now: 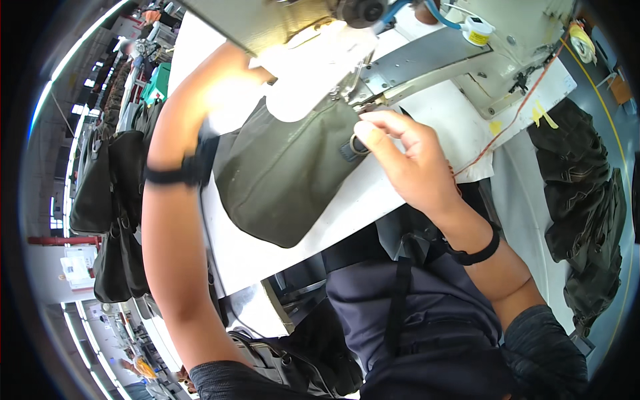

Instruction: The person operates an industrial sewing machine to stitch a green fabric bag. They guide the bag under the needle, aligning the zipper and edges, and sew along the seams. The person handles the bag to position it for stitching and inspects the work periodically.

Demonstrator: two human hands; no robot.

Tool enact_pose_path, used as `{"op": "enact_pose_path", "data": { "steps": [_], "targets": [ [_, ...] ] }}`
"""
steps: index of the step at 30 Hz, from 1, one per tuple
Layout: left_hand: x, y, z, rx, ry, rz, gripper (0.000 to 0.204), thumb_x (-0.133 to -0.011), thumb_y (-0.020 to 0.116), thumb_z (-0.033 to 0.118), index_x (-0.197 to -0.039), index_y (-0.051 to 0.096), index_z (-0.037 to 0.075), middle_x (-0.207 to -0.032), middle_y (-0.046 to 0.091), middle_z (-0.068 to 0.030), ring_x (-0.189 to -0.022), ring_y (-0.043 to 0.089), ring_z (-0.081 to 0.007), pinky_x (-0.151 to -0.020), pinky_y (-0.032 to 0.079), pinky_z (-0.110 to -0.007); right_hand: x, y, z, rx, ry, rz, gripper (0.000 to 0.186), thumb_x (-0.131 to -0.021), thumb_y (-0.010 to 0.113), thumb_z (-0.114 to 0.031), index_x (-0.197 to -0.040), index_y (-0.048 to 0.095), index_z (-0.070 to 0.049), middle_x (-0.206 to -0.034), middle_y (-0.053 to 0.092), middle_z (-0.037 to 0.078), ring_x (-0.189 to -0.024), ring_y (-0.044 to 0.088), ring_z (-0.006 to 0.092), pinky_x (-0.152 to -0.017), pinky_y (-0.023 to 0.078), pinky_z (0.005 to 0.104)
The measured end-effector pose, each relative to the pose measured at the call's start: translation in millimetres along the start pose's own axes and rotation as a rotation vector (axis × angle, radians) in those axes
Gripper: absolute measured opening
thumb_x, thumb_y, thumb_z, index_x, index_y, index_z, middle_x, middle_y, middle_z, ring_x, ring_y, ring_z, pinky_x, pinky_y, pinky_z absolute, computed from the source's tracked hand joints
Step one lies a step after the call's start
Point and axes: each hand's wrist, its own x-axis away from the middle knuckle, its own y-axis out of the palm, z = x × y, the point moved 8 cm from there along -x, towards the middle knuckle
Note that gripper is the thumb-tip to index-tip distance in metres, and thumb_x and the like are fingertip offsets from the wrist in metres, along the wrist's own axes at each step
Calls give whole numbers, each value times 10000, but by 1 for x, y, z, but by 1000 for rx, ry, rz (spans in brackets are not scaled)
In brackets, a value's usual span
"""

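Slanting down-left from right hand (408,160), olive fabric piece (283,183) lies on table (233,270); right fingers, nearly closed, at its edge, hold unclear; left hand (205,95) nears far side, fingers glare-hidden, cannot tell.

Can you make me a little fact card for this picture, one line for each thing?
Green cloth: dark, lying on the white table
Left hand: washed out by glare, fingertips hidden; can't tell its hold
Right hand: fingertips at the cloth's right edge, near a metal ring
Sewing machine: at the top
Far right: dark green pieces in a heap
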Motion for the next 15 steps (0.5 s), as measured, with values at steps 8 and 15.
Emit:
{"op": "enact_pose_path", "data": {
  "steps": [8, 15],
  "targets": [
    [100, 113, 70, -398, 252, 574, 932, -771, 903, 228, -1584, 475, 71, -1566, 544, -177, -1476, 484, -350, -1264, 294, -554, 0, 6, 11, -193, 100, -91, 233, -1084, 655, -144, -1169, 723, 61, -952, 721, -15, -859, 602, 36, -759, 504, 231],
    [87, 124, 21, -338, 390, 802, 979, -721, 930, 247, -1583, 492, 96, -1603, 538, -124, -1498, 472, -343, -1270, 264, -582, 2, 20, -5, -96, 3, -136, 229, -1061, 661, -125, -1119, 745, 80, -901, 728, -6, -818, 589, 35, -730, 506, 241]
  ]
}}
